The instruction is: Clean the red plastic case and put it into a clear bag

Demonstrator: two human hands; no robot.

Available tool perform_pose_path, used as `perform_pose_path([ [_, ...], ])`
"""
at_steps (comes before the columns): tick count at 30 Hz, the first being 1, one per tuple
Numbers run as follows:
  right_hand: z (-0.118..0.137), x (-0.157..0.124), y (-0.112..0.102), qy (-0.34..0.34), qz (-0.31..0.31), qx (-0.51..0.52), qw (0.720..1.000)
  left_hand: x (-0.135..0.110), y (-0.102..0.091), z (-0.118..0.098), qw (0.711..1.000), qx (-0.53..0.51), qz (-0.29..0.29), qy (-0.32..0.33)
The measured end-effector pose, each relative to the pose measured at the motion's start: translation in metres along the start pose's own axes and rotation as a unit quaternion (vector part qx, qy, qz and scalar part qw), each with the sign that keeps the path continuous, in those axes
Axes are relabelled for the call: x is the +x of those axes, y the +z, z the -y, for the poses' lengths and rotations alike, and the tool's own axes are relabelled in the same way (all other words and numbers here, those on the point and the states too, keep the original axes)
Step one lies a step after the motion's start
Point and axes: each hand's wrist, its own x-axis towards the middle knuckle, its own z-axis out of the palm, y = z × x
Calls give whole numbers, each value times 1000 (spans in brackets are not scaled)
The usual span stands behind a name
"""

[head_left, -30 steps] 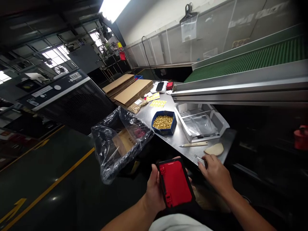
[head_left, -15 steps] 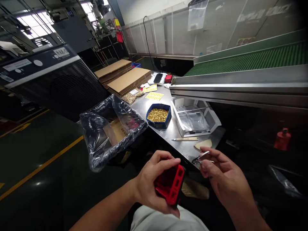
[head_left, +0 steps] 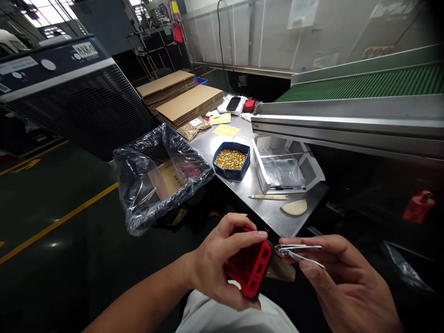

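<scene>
Steel table (head_left: pixel 243 192) ahead in a factory hall, blue bowl (head_left: pixel 231 162) of brass bits near its left edge, green conveyor (head_left: pixel 364 83) far right. Near, below the table edge: left hand (head_left: pixel 222 266) gripping a red case (head_left: pixel 249 267), open end facing right. Right hand (head_left: pixel 343 282) pinching metal clippers (head_left: pixel 298 252), long axis left-right, tip pointing left at the case.

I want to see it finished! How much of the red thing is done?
Done: the left hand grips the red part, and the right hand holds metal tweezers. In hand: their tips are at its edge. Left: the blue tray is full of brass pieces.
</scene>
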Motion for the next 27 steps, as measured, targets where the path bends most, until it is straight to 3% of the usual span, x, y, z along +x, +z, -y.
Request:
perform_pose_path([
  [10, 0, -4, 2, -11, -6, 17, 1000, 0, 0, 0, 1000, -3, 4, 8],
  [18, 1, -3, -2, -95, -34, -40, 994, 2, 1, 1, 998, 21, 14, 54],
  [27, 11, -5, -7, -154, 26, -120, 980, 3, -5, -1, 996, 47, 46, 58],
])
